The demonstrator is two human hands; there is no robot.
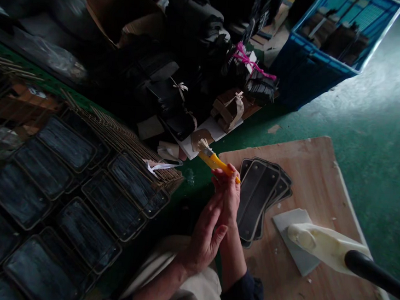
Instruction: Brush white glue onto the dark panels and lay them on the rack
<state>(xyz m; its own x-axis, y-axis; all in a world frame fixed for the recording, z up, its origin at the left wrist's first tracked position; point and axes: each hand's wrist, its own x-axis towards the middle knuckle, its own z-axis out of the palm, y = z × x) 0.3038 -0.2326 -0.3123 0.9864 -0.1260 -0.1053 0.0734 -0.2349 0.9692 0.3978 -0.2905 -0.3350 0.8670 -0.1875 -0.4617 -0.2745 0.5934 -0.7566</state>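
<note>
My right hand (231, 201) grips a brush (219, 162) with a yellow handle and pale bristles, which point up and to the left. Against the right hand and wrist rests my left hand (204, 231), its fingers stretched out and thumb apart, with nothing visible in it. Just right of my hands, several dark rounded rectangular pieces (257, 191) lie in a fanned stack on the wooden board (296, 162). At left, rows of similar dark pieces (84, 233) with a streaky, shiny surface lie on a wire rack (118, 136).
A cream-coloured object with a black arm (320, 242) stands over a grey slab (293, 217) on the board. Beyond are tied bundles (233, 108), an open cardboard box (122, 12) and a blue crate (318, 57) on the green floor (376, 150).
</note>
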